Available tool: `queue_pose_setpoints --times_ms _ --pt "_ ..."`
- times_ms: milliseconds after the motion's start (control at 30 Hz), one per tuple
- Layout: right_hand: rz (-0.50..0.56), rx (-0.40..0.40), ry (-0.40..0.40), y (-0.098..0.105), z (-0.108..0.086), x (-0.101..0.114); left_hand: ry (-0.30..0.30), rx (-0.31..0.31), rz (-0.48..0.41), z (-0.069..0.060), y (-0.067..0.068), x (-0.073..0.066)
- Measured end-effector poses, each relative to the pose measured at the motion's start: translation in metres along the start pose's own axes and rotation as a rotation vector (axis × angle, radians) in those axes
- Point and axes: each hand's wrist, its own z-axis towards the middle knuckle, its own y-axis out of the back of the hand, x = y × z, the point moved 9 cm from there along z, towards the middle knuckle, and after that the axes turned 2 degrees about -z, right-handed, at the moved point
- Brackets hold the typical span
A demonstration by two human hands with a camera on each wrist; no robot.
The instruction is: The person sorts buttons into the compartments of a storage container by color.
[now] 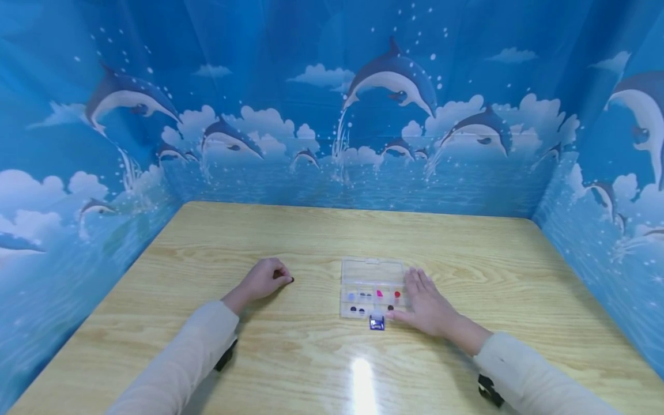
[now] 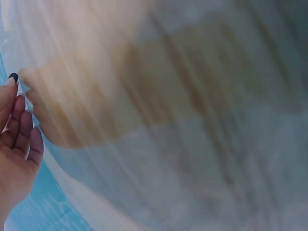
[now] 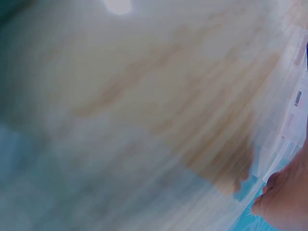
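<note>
My left hand (image 1: 266,278) is over the table, left of the box, and pinches a small dark round piece (image 1: 293,279) between thumb and forefinger. In the left wrist view the same black piece (image 2: 13,76) shows at the fingertips, with the other fingers loosely bent. A clear plastic compartment box (image 1: 371,268) lies with its lid folded back, away from me. Several small pieces sit in its compartments, among them a red piece (image 1: 397,294), a pink piece (image 1: 380,293) and dark pieces (image 1: 357,310). My right hand (image 1: 429,305) rests at the box's right side, fingers extended.
A small dark blue shiny item (image 1: 377,323) lies at the box's front edge. The wood-grain table (image 1: 290,369) carries a bright light reflection near its front. A blue dolphin-print curtain (image 1: 321,75) walls the table at the back and both sides.
</note>
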Motion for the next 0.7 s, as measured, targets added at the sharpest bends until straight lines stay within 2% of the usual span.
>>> queue_pose_setpoints --times_ms 700 --pt "0.003 0.003 -0.006 -0.0002 0.0000 -0.0012 -0.045 -0.024 -0.032 0.0015 -0.0017 -0.0076"
